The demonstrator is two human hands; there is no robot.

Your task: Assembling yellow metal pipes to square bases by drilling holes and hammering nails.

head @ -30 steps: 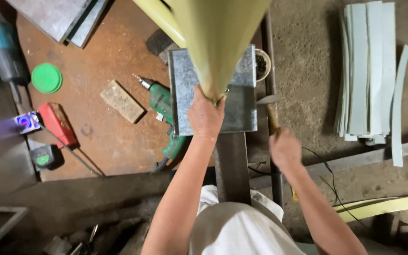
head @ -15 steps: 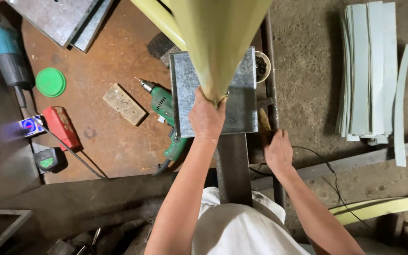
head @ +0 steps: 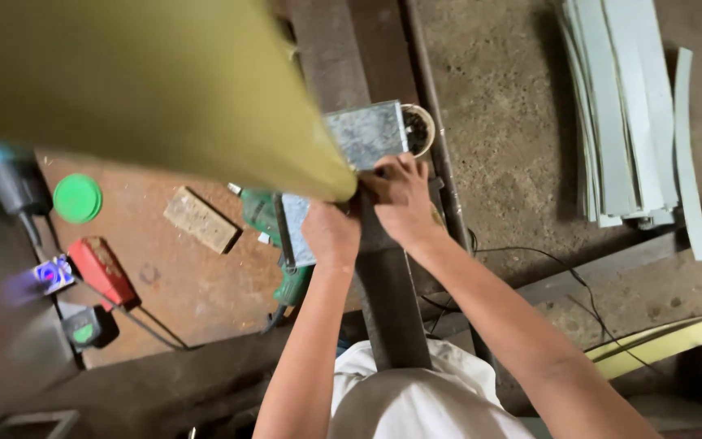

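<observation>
At nine o'clock, lying on rusty sheet: round green lid, red box-like tool. Now sweeping across from ten o'clock, long olive-yellow strip, end at centre. Left hand curling fingers around end; right hand, formerly lower, now pressing closed fingers there too.

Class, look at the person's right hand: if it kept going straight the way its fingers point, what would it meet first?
The right hand points up-left, so it would probably meet first the narrow end of the long yellow-green sheet-metal piece, which it already seems to touch; depth is unclear.
</observation>
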